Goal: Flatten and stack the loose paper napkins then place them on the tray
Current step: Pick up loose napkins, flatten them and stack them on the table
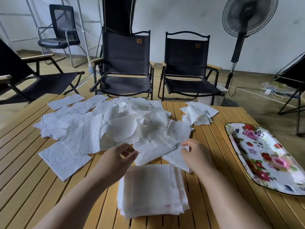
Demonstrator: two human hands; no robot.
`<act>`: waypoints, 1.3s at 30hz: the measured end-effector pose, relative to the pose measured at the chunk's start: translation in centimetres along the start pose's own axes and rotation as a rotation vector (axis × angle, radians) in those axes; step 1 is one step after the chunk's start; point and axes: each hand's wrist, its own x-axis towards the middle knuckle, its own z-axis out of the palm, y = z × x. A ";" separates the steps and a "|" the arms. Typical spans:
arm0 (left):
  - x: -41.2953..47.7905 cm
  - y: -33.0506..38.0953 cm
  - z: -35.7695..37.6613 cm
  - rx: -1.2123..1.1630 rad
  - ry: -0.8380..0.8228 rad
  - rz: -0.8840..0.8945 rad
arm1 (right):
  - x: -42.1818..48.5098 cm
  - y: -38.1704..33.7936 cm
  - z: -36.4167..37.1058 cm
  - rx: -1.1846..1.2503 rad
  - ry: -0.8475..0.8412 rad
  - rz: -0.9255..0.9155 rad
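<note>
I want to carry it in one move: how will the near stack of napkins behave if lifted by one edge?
Probably floppy: the stack is thin, soft sheets, so it would droop. Its edges are uneven, so sheets may slide apart. Being thin paper, it is likely light; support from below seems safer.
</note>
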 end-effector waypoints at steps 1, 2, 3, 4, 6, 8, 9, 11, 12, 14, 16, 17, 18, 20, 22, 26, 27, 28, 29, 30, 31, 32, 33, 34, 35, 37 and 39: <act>0.4 -0.2 0.2 -0.010 0.009 -0.005 | 0.5 0.1 0.9 -0.028 -0.031 -0.033; 0.8 -0.3 0.3 0.015 0.009 -0.004 | 0.8 -0.2 1.5 -0.064 -0.048 -0.070; 1.2 -0.5 0.5 0.052 0.005 0.003 | 1.0 -0.9 1.6 -0.100 -0.067 -0.096; 1.5 -0.7 0.6 0.074 0.002 0.012 | 1.2 -1.5 1.7 -0.128 -0.088 -0.104; 2.1 -1.1 0.7 0.059 0.000 0.024 | 1.6 -2.5 1.9 -0.141 -0.130 -0.082; 2.1 -1.4 0.6 0.053 0.001 0.022 | 2.0 -2.4 2.3 -0.110 -0.176 -0.035; 2.1 -1.6 0.5 0.054 -0.001 0.017 | 2.1 -2.2 2.5 -0.101 -0.188 -0.016; 2.0 -2.1 0.2 0.045 -0.006 0.015 | 1.9 -2.0 2.6 -0.110 -0.179 0.020; 2.0 -2.2 0.1 0.036 -0.010 0.017 | 1.7 -1.9 2.5 -0.105 -0.155 0.023; 2.0 -2.3 -0.2 0.009 -0.014 0.016 | 1.5 -1.8 2.3 -0.086 -0.119 0.008; 1.9 -2.0 -0.2 -0.007 -0.013 0.016 | 1.0 -1.6 2.2 -0.082 -0.134 -0.006; 1.8 -1.8 -0.1 -0.009 -0.013 0.017 | 0.8 -1.5 2.1 -0.098 -0.156 -0.005; 1.7 -1.6 0.0 -0.011 -0.012 0.022 | 0.6 -1.5 2.0 -0.130 -0.170 -0.007; 1.5 -1.2 0.3 -0.003 -0.010 0.027 | 0.5 -1.6 1.8 -0.219 -0.180 -0.011; 1.2 -0.9 0.5 0.016 -0.005 0.024 | 0.5 -2.0 1.6 -0.261 -0.159 -0.020; 0.8 -0.9 0.5 0.044 -0.020 0.021 | 0.6 -2.6 1.0 -0.290 -0.099 0.024; 0.8 -1.0 0.5 0.040 -0.018 0.019 | 0.6 -2.5 0.9 -0.285 -0.067 0.032; 0.8 -1.1 0.4 0.036 -0.016 0.017 | 0.6 -2.3 0.9 -0.258 -0.026 0.042; 0.8 -1.1 0.3 0.031 -0.017 0.018 | 0.5 -2.0 0.9 -0.224 0.010 0.052; 0.9 -1.2 0.3 0.023 -0.020 0.020 | 0.4 -1.8 1.1 -0.197 0.034 0.057; 0.9 -1.2 0.3 0.016 -0.022 0.021 | 0.5 -1.5 1.3 -0.183 0.040 0.056; 1.0 -1.2 0.3 0.014 -0.024 0.021 | 0.4 -1.3 1.5 -0.179 0.036 0.054; 1.0 -1.1 0.3 0.017 -0.024 0.021 | 0.4 -1.2 1.7 -0.177 0.026 0.047; 1.1 -1.1 0.4 0.023 -0.023 0.022 | 0.5 -1.2 1.8 -0.177 0.022 0.036; 1.2 -1.1 0.5 0.028 -0.023 0.021 | 0.6 -1.3 1.9 -0.178 0.029 0.025; 1.2 -1.0 0.7 0.040 -0.032 0.013 | 0.7 -1.4 2.0 -0.176 0.054 0.010; 1.3 -0.9 0.7 0.041 -0.043 0.014 | 0.7 -1.4 2.2 -0.185 0.103 -0.009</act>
